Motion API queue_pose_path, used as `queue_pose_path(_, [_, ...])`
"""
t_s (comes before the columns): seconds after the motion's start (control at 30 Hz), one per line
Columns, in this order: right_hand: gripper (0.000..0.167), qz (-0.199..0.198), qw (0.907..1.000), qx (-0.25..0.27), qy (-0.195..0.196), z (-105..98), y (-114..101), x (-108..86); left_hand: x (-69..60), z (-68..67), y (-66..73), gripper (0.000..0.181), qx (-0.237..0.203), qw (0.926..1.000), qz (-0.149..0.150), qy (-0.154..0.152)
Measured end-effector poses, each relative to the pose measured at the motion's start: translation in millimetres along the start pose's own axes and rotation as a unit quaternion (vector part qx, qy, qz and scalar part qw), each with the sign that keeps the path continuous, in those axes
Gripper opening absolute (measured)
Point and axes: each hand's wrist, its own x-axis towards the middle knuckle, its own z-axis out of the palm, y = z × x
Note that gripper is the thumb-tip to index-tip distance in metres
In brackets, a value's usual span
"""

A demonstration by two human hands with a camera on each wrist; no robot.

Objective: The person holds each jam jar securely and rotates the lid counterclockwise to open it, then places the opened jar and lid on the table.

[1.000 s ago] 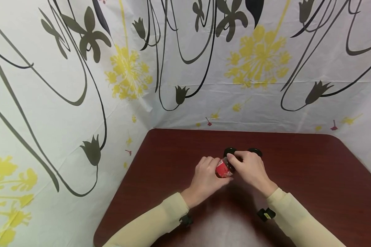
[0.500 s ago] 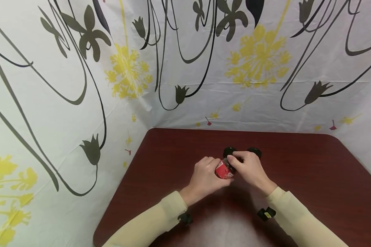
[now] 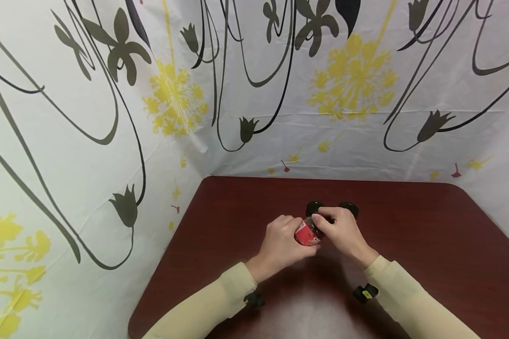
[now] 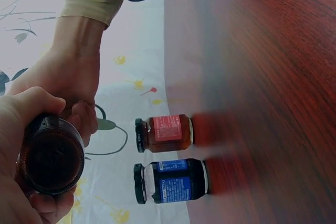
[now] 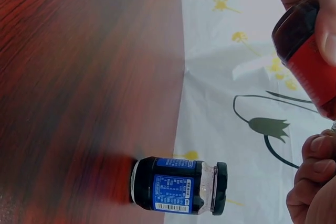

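Above the table, my left hand (image 3: 280, 240) grips a small glass jar with a red label (image 3: 307, 233), which is tilted. The jar's dark round base (image 4: 52, 157) faces the left wrist camera. At its upper end, my right hand (image 3: 344, 231) has its fingers and thumb curled round the jar's top; they hide most of the lid. Behind the hands, two more jars stand upright on the table: one with a pinkish-red label (image 4: 168, 132) and one dark jar with blue labels (image 5: 174, 186). Both have black lids on.
The dark red-brown table (image 3: 220, 207) has rounded far corners. White cloth (image 3: 254, 160) printed with grey and yellow flowers hangs behind it and on the left. A black wrist camera (image 3: 365, 294) hangs under the right sleeve, another (image 3: 254, 299) under the left one.
The held jar and left hand have shifted very slightly toward the person since a second ago. The right hand keeps its grip at the jar's top, and the standing jars have not moved.
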Motion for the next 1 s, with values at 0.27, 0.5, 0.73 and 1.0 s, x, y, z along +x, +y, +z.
queue_pose_path(0.27, [0.028,-0.011,0.9999,-0.001,0.004,0.3,-0.5,-0.5,-0.1,-1.5,0.0,0.045,-0.001,1.0,0.001,-0.003])
queue_pose_path(0.5, [0.029,-0.018,0.9997,0.006,0.015,1.6,0.1,-2.5,-1.0,-1.6,0.4,0.045,-0.001,1.0,-0.002,-0.007])
queue_pose_path(0.73, [0.032,-0.03,0.9992,0.002,0.027,3.1,3.1,-4.5,-1.9,-2.4,2.1,0.044,-0.009,0.9999,-0.008,-0.012])
queue_pose_path(1.0, [0.034,-0.037,0.9988,-0.006,0.032,3.7,4.0,-6.1,-4.5,-0.4,0.8,0.043,-0.016,0.9997,-0.012,-0.015])
